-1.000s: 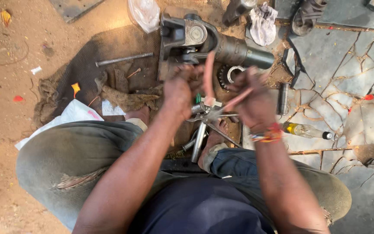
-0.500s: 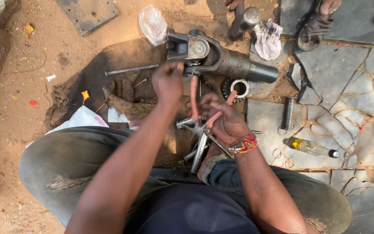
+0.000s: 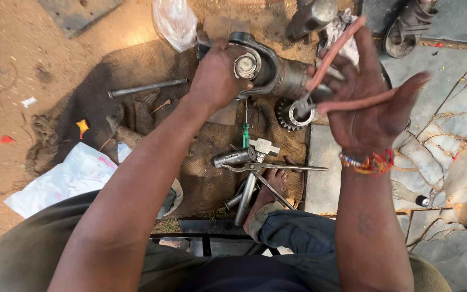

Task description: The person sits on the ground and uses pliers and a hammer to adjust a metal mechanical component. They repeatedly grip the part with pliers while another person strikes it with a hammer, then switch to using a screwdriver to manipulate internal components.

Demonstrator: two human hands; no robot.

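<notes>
Head view, looking down at a seated person's two hands over a burlap-covered patch of ground; all places are given relative to the drive-shaft yoke.

- Burlap mat (image 3: 201, 178): dark, oily sacking spread under the yoke and reaching toward the person's knees.
- Drive-shaft yoke (image 3: 268, 67): grey steel shaft end with a round bearing cup, lying across the upper middle of the mat.
- White plastic sheet (image 3: 66, 178): crumpled, well to the lower left of the yoke, at the mat's edge.
- Clear plastic bag (image 3: 173, 21): just above and left of the yoke.
- Left hand (image 3: 217, 73): fingers closed over the yoke's left end, gripping it beside the bearing cup.
- Right hand (image 3: 366, 103): raised to the right of the yoke, palm toward the camera, fingers spread wide; it holds pliers.
- Pliers (image 3: 333, 81): reddish-pink handles pulled apart across the right palm, metal nose pointing back toward the yoke.
- Steel rod (image 3: 147, 87): lying on the mat, left of the yoke.
- Gear (image 3: 290, 114): toothed ring on the mat just below the yoke's shaft; whether the nose of the pliers touches it cannot be told.
- Loose tools (image 3: 255, 162): metal pieces and a second plier-like tool, below the yoke.
- Green-handled screwdriver (image 3: 246, 132): upright on the mat below the yoke.
</notes>
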